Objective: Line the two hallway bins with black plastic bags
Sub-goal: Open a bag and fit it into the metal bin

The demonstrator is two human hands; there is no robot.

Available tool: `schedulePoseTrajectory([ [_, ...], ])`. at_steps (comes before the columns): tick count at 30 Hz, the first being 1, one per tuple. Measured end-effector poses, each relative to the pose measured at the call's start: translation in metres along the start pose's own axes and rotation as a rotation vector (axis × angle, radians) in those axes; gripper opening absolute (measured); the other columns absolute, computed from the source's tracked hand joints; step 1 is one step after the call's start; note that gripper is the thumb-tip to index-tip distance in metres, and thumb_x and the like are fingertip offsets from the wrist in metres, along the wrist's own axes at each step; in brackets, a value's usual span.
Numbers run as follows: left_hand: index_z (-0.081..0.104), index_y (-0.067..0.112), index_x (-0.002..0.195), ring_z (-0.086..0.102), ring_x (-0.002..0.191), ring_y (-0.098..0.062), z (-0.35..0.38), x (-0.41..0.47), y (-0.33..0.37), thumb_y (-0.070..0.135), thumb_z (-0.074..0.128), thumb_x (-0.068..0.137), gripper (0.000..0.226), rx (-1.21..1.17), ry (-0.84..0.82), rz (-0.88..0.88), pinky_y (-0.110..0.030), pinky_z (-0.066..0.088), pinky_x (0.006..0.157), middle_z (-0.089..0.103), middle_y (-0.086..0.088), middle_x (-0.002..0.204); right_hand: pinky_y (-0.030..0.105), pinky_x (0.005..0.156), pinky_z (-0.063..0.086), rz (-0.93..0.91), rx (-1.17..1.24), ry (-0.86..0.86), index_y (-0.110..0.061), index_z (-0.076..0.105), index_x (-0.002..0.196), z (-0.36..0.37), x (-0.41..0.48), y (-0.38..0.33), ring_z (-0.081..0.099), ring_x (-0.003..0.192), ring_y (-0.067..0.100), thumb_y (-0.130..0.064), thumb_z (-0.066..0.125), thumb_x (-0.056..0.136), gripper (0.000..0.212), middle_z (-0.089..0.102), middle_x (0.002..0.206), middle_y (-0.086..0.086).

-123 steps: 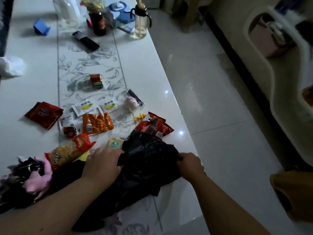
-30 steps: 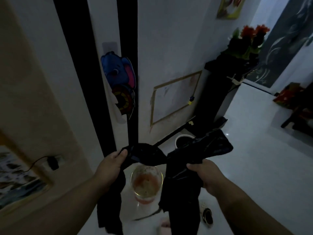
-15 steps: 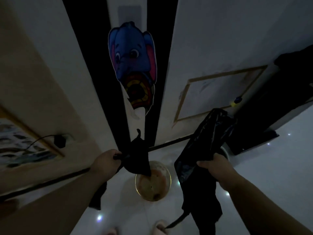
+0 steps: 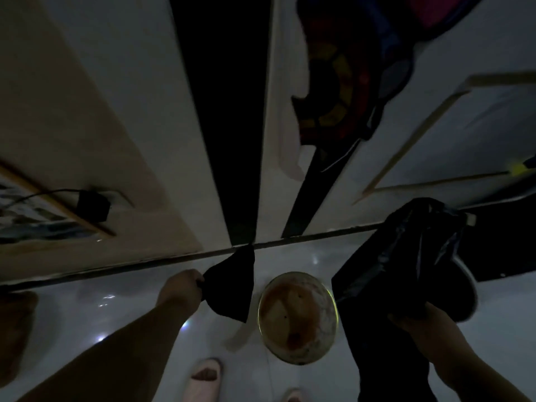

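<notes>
A round, stained, unlined bin (image 4: 297, 316) stands on the white floor right below me, seen from above. My left hand (image 4: 181, 287) pinches a small folded black plastic bag (image 4: 232, 288) just left of the bin's rim. A larger crumpled black bag (image 4: 406, 271) hangs from the grip of my right hand (image 4: 420, 323), right of the bin. Behind that bag, the pale rim of a second bin (image 4: 468, 274) shows only partly.
A white wall with black vertical stripes (image 4: 220, 126) rises just behind the bins. A colourful elephant cut-out (image 4: 356, 68) hangs on it, and a black plug with a cable (image 4: 92, 206) sits at the left. My slippered feet (image 4: 206, 375) are close to the near bin.
The view has dropped closer over the near bin. Both hands stay shut on their bags, now spread further apart to either side of the bin.
</notes>
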State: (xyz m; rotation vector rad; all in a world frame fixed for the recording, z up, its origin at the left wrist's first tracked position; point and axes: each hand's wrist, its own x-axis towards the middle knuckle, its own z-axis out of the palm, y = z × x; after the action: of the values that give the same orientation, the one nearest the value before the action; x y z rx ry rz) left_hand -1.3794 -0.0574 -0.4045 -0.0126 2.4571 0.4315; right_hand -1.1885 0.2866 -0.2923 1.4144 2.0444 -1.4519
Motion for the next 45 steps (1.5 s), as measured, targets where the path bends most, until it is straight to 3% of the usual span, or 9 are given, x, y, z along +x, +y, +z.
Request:
schedulePoseTrajectory([
  [5,0.066,0.016,0.111,0.061,0.105,-0.029,0.066,0.067,-0.027,0.025,0.054,0.089,0.027,0.012,-0.048,0.025,-0.031,0.049,0.088,0.067,-0.01,0.116,0.055,0.092,0.049,0.065,-0.002,-0.034,-0.014,0.06,0.09,0.04,0.058,0.034,0.065,0.087,0.036,-0.006,0.065,0.085,0.011,0.069,0.092,0.015],
  [19,0.049,0.013,0.136,0.047,0.128,-0.028,0.193,0.181,-0.075,0.025,0.053,0.093,0.045,-0.16,-0.14,0.001,-0.03,0.033,0.109,0.049,-0.011,0.143,0.015,0.053,0.054,-0.11,0.107,-0.131,-0.027,0.066,0.084,0.151,0.16,0.093,0.072,0.069,0.006,0.0,0.068,0.08,0.027,0.076,0.074,-0.012],
  [26,0.052,0.018,0.132,0.05,0.125,-0.018,0.109,0.076,-0.003,0.029,0.057,0.091,0.043,-0.297,-0.194,0.153,-0.021,0.035,0.103,0.053,-0.002,0.138,0.032,0.073,0.058,-0.054,0.125,-0.144,-0.021,0.069,0.093,0.129,0.085,0.039,0.074,0.077,0.015,-0.006,0.075,0.075,0.024,0.077,0.079,-0.005],
  [30,0.066,0.029,0.106,0.065,0.094,-0.004,0.037,-0.021,0.068,0.038,0.056,0.09,0.02,-0.514,-0.445,0.253,-0.002,0.043,0.063,0.066,0.01,0.107,0.044,0.087,0.054,-0.048,0.145,-0.114,-0.023,0.069,0.079,0.104,0.016,-0.012,0.07,0.086,0.026,-0.011,0.075,0.075,0.014,0.075,0.086,0.004],
  [34,0.064,0.043,0.098,0.067,0.09,-0.013,-0.032,-0.111,0.121,0.062,0.055,0.08,0.028,-0.64,-0.687,0.205,-0.027,0.051,0.069,0.07,0.012,0.097,0.039,0.077,0.056,-0.069,0.28,-0.092,-0.019,0.066,0.087,0.069,-0.058,-0.065,0.068,0.085,0.026,-0.011,0.074,0.076,0.016,0.072,0.09,0.005],
  [37,0.068,0.026,0.101,0.07,0.091,-0.013,-0.074,-0.159,0.15,0.042,0.069,0.078,0.028,-0.662,-0.568,0.306,-0.029,0.056,0.083,0.073,-0.001,0.1,0.044,0.085,0.055,-0.067,0.404,-0.132,-0.016,0.065,0.102,0.037,-0.116,-0.096,0.069,0.092,0.03,-0.011,0.067,0.083,0.02,0.073,0.099,0.012],
  [40,0.071,0.023,0.077,0.069,0.066,-0.002,-0.121,-0.192,0.169,0.027,0.065,0.085,0.011,-0.669,-0.38,0.382,-0.013,0.049,0.06,0.074,0.001,0.08,0.042,0.079,0.056,-0.062,0.586,-0.17,-0.01,0.065,0.103,0.0,-0.16,-0.121,0.069,0.093,0.032,-0.012,0.055,0.091,0.015,0.073,0.098,0.016],
  [43,0.072,0.016,0.08,0.069,0.076,-0.018,-0.16,-0.215,0.183,0.027,0.061,0.089,0.018,-0.681,-0.372,0.421,-0.026,0.051,0.071,0.074,-0.004,0.082,0.035,0.07,0.057,-0.156,0.614,-0.192,-0.018,0.069,0.092,-0.041,-0.188,-0.137,0.072,0.084,0.023,-0.004,0.051,0.091,0.023,0.075,0.091,0.008],
  [45,0.072,0.011,0.083,0.07,0.079,-0.024,-0.18,-0.224,0.19,0.026,0.059,0.091,0.021,-0.691,-0.37,0.45,-0.031,0.053,0.073,0.074,-0.008,0.084,0.038,0.09,0.051,-0.205,0.563,-0.174,-0.018,0.065,0.106,-0.062,-0.204,-0.145,0.069,0.097,0.023,-0.006,0.057,0.089,0.022,0.074,0.104,0.005],
])
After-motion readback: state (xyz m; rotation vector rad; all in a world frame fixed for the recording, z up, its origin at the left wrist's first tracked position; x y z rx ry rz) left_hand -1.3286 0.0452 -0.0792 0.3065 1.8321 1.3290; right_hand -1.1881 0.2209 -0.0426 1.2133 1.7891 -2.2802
